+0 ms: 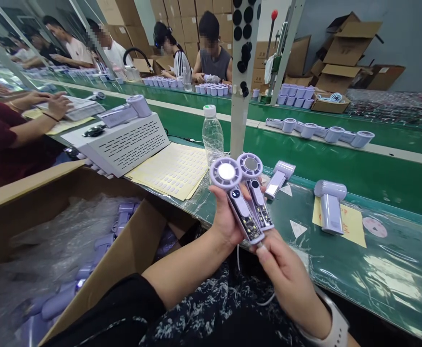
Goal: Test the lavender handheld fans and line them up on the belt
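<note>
In my left hand [226, 219] are two lilac handheld fans, held side by side and tilted, with the fingers wrapped round their handles. The nearer handheld fan [247, 219] has a lit round display and a handle with bare circuit board showing. Partly behind it is the second handheld fan [257, 195], its display dark. At the base of the nearer handle, my right hand [279, 262] pinches the end of a white cable [238, 258]; the plug is mostly hidden by the fingers. Two more lilac fans, one a fan [330, 207] on yellow paper, lie on the bench to the right.
A cardboard box [124, 255] with lilac fans and plastic wrap stands at left. Sticker sheets [175, 168], a clear bottle [213, 132] and a vented metal box [131, 144] are on the bench. Beyond a white post [238, 111], fans line the green conveyor [305, 154]. Several people work nearby.
</note>
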`<act>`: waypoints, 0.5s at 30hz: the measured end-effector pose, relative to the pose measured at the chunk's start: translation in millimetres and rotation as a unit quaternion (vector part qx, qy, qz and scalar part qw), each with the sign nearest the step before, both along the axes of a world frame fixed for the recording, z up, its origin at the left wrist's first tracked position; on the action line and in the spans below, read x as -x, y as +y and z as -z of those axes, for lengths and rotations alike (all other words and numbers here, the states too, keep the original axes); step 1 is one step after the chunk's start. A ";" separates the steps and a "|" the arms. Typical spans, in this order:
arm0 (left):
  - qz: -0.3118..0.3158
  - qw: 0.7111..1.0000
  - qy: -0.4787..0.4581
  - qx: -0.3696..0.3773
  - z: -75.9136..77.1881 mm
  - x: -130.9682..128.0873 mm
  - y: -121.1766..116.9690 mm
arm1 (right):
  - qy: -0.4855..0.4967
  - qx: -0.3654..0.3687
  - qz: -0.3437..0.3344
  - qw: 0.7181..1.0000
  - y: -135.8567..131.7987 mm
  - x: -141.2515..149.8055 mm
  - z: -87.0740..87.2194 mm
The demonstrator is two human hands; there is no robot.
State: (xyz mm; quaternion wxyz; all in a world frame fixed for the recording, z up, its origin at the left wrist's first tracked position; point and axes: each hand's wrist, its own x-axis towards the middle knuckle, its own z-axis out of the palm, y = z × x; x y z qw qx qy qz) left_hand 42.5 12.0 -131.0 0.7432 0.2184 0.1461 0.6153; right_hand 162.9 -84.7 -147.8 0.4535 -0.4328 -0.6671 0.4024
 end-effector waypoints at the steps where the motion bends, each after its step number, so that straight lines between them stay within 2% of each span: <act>1: 0.008 1.000 -0.013 0.005 -2.1 1.3 0.4 | 0.002 -0.013 -0.001 1.000 -0.8 -0.2 -0.3; 3: 0.027 0.999 -0.020 -0.006 -5.9 4.1 0.7 | 0.014 -0.006 0.024 1.000 -1.3 0.7 0.5; 7: 0.041 0.997 0.012 -0.061 -8.0 6.1 -3.3 | 0.055 0.066 0.106 0.991 1.1 4.0 3.1; 12: -0.011 0.989 0.061 -0.131 2.6 0.7 -11.1 | 0.175 0.152 0.137 0.963 0.4 13.8 10.8; 15: -0.011 0.987 0.081 -0.139 8.7 0.0 -12.3 | 0.167 0.161 0.131 0.964 -1.0 15.0 14.7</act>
